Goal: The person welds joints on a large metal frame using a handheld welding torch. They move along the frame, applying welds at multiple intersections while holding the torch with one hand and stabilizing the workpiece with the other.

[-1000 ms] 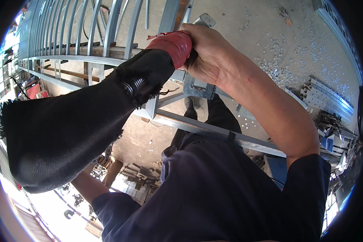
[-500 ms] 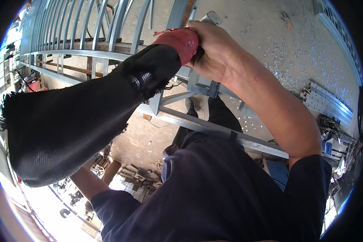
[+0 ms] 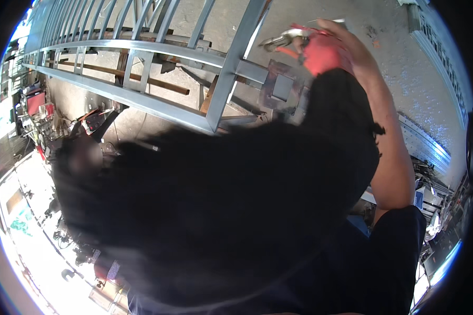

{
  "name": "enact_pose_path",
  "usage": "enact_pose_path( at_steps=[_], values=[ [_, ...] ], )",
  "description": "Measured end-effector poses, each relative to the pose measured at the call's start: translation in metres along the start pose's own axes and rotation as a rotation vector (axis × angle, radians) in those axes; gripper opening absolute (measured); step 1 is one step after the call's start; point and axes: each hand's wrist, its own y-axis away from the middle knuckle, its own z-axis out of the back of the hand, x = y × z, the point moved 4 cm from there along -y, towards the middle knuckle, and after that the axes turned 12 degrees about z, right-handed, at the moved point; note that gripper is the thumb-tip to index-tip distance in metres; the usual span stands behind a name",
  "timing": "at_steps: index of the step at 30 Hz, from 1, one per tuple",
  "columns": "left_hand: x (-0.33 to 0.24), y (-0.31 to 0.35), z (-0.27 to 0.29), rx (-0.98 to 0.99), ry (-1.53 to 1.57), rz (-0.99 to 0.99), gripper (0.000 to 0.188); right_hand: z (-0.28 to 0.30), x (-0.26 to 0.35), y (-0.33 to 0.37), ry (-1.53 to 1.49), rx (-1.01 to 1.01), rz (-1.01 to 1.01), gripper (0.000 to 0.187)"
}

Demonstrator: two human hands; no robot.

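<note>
My right hand is closed around the red end of a long black cloth sleeve with frayed edges. Its wrist bends down toward me, and some fingers are hidden behind the red part. A metal tool with jaws and red and orange parts sticks out leftward beside that hand; its exact kind is unclear. The black sleeve spreads across the middle of the view, smeared by motion, and covers much of my body. My left hand and forearm are hidden behind it, so its fingers cannot be made out.
A grey metal frame with several parallel bars fills the upper left. Its corner reaches close to the black sleeve. Perforated metal strips lie at the right, and a cluttered pile of tools stands at the left.
My right hand and the red end have moved to the right. The black sleeve has swung across the middle, hiding my left forearm. The metal jaws now show beside the red end.
</note>
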Motion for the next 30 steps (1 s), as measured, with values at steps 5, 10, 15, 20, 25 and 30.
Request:
enact_pose_path(
  at_steps=[5,10,15,20,25,30],
  values=[
    [0.183,-0.004,0.005,0.144,0.300,0.142,0.060,-0.026,-0.004,0.029,0.562,-0.334,0.137,0.043],
    [0.271,0.015,-0.079,0.249,-0.142,0.167,0.026,-0.067,-0.048,0.043,0.937,-0.490,0.507,0.040],
    [0.317,0.066,-0.143,0.207,-0.461,-0.127,0.026,-0.061,-0.125,0.074,1.360,-0.474,0.310,0.039],
    [0.328,0.130,-0.173,0.448,-0.610,-0.164,0.020,-0.052,-0.237,0.123,1.642,-0.579,0.184,0.045],
    [0.362,0.153,-0.162,0.598,-0.713,-0.197,0.021,-0.040,-0.287,0.145,1.656,-0.584,0.045,0.042],
    [0.380,0.165,-0.152,0.639,-0.749,-0.156,0.018,-0.044,-0.294,0.149,1.601,-0.598,0.033,0.040]
  ],
)
